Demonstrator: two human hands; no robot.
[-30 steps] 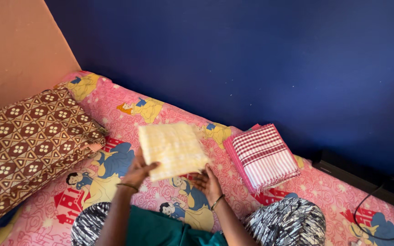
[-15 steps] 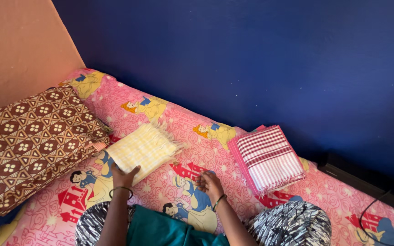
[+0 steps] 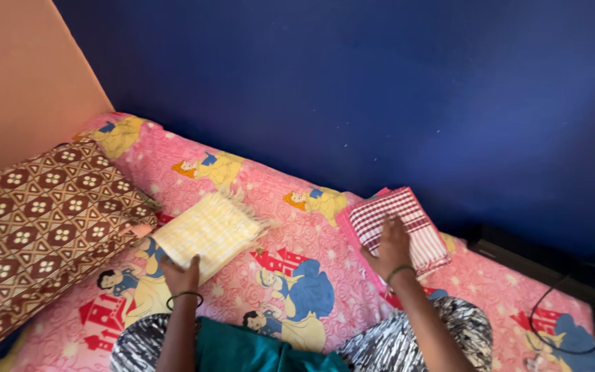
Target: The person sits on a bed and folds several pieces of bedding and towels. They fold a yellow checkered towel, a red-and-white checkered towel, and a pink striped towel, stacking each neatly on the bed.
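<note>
A person seated on a bed [image 3: 297, 207] rests both hands on folded cloths. The left hand [image 3: 182, 274] lies flat, fingers loosely spread, on the near edge of a folded yellow checked cloth [image 3: 208, 231] that sits on the pink cartoon-print bedsheet [image 3: 311, 241], its fringed side pointing toward the wall. The right hand [image 3: 388, 249], palm down with fingers extended, presses on the near part of a stack of folded red-and-white striped cloths [image 3: 397, 224]; whether its fingertips curl around an edge cannot be told. Each wrist carries a thin bangle.

The yellow cloth lies just beside a brown patterned pillow [image 3: 43, 220] at the left, nearly touching its corner. The striped stack sits close to the dark blue wall [image 3: 380, 89], at the bed's far edge. Between the two cloths the sheet lies open, well apart from either pile. At the far right, a black cable [image 3: 552, 331] loops over the bed's end. The person's patterned knees [image 3: 421, 337] frame the foreground.
</note>
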